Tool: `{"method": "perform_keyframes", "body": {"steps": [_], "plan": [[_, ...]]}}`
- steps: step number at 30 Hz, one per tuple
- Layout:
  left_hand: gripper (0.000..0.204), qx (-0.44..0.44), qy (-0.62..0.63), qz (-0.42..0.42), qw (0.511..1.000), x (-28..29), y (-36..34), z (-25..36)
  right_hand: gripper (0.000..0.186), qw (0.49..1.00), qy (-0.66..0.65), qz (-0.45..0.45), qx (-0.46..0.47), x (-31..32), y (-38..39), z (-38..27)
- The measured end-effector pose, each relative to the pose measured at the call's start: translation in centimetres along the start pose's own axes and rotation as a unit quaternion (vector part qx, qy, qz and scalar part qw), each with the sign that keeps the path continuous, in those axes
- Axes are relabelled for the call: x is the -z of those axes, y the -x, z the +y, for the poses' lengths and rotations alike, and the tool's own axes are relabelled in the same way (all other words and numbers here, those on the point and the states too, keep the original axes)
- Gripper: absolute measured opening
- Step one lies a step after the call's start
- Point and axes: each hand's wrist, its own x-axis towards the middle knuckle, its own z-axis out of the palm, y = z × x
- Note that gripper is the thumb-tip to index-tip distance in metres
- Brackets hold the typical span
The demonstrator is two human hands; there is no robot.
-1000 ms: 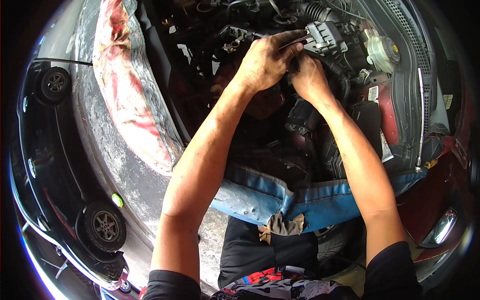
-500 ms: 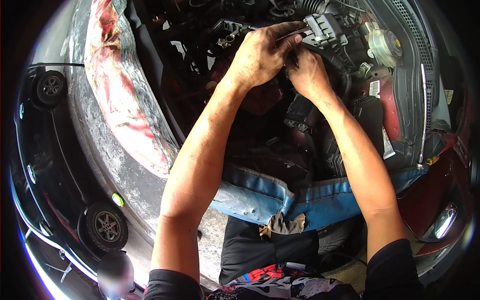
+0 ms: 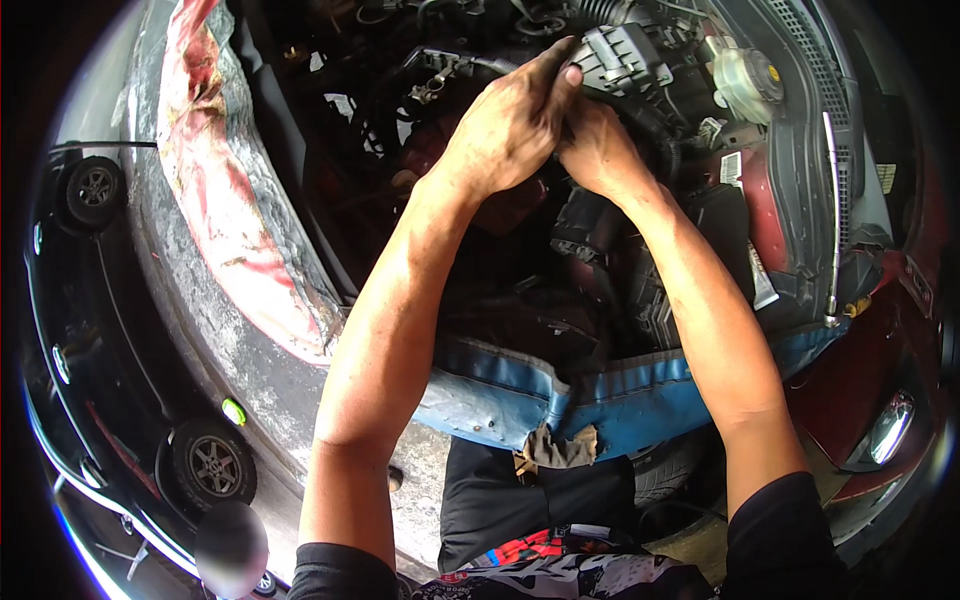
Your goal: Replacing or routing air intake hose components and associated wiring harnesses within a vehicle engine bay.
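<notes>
Both arms reach far into an open engine bay. My left hand (image 3: 508,128) is closed, its thumb and blackened index finger pressed close together and pointing forward beside a grey ribbed plastic box (image 3: 620,62). What lies between those fingers is hidden. Tucked against it, my right hand (image 3: 600,150) has its fingers curled beneath the left one; whatever they grip cannot be made out. Dark hoses and engine parts surround both hands. Right of the box sits a yellowish fluid reservoir (image 3: 742,82) with a dark cap.
A blue fender cover (image 3: 495,400) drapes the near edge. A long metal bar (image 3: 832,225) and a white tube (image 3: 762,278) lie at the right. A red and white padded cover (image 3: 215,195) runs along the left. Beyond are a black vehicle (image 3: 110,330) and a person (image 3: 230,550).
The view has shifted a little, so the engine bay appears slightly further left. Both hands stay together by the grey box. A thin dark piece at my left fingers no longer shows.
</notes>
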Motion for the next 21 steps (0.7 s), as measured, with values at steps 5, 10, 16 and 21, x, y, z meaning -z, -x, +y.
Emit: {"method": "perform_keyframes", "body": {"steps": [5, 10, 16, 21], "plan": [[0.048, -0.094, -0.055, -0.011, 0.994, -1.5, 0.4, -2.1, 0.018, 0.986, 0.076, -0.136, -0.053, 2.6, -0.1, -0.6], [0.032, 0.152, 0.238, -0.19, 0.94, 0.9, 0.0, -0.6, 0.023, 0.973, 0.146, -0.17, 0.048, 6.2, 2.3, -1.0], [0.027, 0.288, 0.386, -0.129, 0.867, 0.1, 1.1, -3.1, 0.023, 0.953, 0.209, 0.2, 0.095, 17.2, -2.0, -1.2], [0.027, 0.134, 0.056, -0.107, 0.984, -1.3, -0.8, -3.6, 0.058, 0.773, 0.592, 0.226, 0.016, 20.9, -6.8, 4.3]]}}
